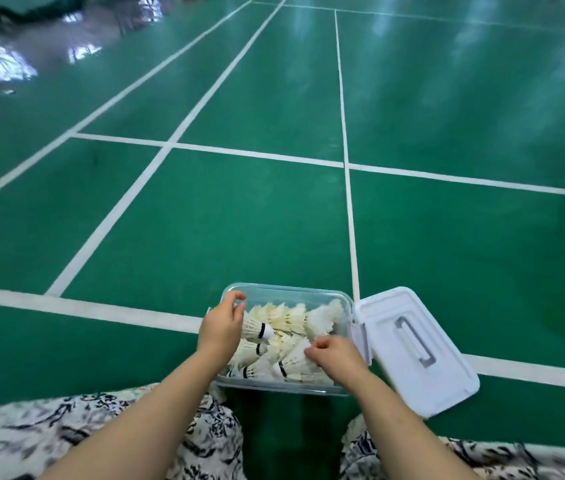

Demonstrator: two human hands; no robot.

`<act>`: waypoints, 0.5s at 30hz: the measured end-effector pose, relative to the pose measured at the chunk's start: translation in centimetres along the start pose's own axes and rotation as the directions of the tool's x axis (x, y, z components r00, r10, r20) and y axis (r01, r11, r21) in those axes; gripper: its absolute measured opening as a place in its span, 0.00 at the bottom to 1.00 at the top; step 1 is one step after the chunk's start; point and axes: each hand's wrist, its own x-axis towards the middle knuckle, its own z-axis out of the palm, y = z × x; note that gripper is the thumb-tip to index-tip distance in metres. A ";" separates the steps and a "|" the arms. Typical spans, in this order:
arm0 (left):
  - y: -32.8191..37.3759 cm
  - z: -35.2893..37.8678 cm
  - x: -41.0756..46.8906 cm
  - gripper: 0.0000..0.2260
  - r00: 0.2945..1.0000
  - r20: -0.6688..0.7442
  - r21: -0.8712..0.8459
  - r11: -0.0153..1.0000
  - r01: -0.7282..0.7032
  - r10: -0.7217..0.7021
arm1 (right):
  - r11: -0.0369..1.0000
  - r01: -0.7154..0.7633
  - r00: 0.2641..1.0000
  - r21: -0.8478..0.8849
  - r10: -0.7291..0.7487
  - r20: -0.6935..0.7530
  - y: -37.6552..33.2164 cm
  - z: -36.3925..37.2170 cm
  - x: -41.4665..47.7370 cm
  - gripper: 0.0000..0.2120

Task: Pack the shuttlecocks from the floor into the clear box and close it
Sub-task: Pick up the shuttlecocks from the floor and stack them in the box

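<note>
Green court floor (205, 220): clear box (274, 386) near you, full of shuttlecocks (288, 320), lid (412, 351) off at its right. Your left hand (220, 325) hovers over its left rim, loosely curled, empty. Your right hand (336, 355) curls on the feathers, grip unclear.

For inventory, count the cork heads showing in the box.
4 cork heads: two beside the left hand, two near the clear box front wall; others likely hidden.

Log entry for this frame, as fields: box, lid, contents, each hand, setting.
setting: green court floor with white lines
clear box: on the floor, open
shuttlecocks: piled inside the box
lid: white, off, lying right of the box, handle up
left hand: over the box's left side, fingers loosely curled, nothing seen in it
right hand: fingertips on the shuttlecocks, grip unclear
</note>
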 end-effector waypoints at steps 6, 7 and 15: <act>0.3 0.4 -0.3 0.11 0.997 0.051 0.008 0.999 -0.052 0.052 | 0.990 0.089 0.990 -0.107 -0.077 0.116 -0.3 2.4 0.4 0.13; 0.3 0.6 -0.4 0.11 0.996 0.064 0.008 0.998 -0.065 0.064 | 0.987 0.098 0.989 -0.128 -0.082 0.126 -0.3 2.8 0.6 0.13; 0.1 2.0 -1.1 0.12 0.987 0.124 0.027 0.994 -0.107 0.103 | 0.972 0.078 0.990 -0.222 -0.050 0.130 -0.1 4.3 1.2 0.14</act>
